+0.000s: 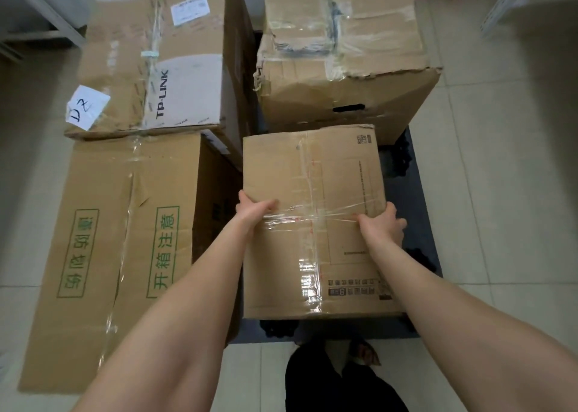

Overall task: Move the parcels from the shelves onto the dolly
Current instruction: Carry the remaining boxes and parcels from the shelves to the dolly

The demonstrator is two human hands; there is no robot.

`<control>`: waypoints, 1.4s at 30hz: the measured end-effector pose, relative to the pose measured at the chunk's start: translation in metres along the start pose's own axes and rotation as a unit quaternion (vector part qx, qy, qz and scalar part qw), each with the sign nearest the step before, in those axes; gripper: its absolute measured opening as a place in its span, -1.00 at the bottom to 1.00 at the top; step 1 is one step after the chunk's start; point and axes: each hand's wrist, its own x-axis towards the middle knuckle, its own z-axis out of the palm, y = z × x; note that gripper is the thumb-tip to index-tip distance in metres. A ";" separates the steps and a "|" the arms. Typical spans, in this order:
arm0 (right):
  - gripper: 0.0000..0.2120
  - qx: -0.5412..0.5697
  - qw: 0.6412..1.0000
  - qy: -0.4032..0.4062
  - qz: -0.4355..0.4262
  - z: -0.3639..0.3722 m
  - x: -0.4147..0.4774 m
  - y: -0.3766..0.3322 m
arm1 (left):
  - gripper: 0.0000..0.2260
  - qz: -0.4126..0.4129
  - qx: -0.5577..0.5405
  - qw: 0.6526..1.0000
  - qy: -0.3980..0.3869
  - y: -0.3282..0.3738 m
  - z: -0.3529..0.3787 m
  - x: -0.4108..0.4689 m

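Grip: both hands clamped on one parcel. Left hand on its left side face, thumb laid over the top edge. Right hand on the right side face, fingers curled down the side, thumb on top. Hands sit opposite each other, about level, past the midpoint of the top face on the side away from the body.

Parcel: taped brown carton, top face flat to the camera, long axis running away from the person. Placed over the near right part of the dolly, whose dark deck shows to the right and below the near edge. Whether the base is touching the deck or just above it, cannot tell.

Key relation: free deck lies straight beneath the grip. Battered carton just beyond the far edge, green-print carton just beside the left face. Judgement: the move is down, not sideways; both hands equally near.

Count: four cartons in all: one held, one battered, one green-print, one TP-LINK carton. Two hands. One dolly. Shelf frame at far left; another at far right.
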 end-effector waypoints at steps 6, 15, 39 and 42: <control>-0.29 -0.009 1.000 0.004 0.011 -0.003 0.003 -0.005 | -0.07 0.005 -0.004 1.000 -0.028 0.006 0.003 -0.003; -0.25 -0.022 1.000 0.007 0.015 -0.010 0.005 0.002 | -0.05 0.012 0.003 0.999 -0.041 0.008 0.011 -0.001; -0.42 -0.107 0.983 0.013 -0.147 -0.140 -0.148 -0.081 | -0.41 0.118 0.297 0.944 0.085 0.082 -0.010 -0.220; -0.41 -0.119 0.975 0.032 -0.184 -0.178 -0.183 -0.091 | -0.41 0.140 0.300 0.940 0.081 0.099 -0.012 -0.271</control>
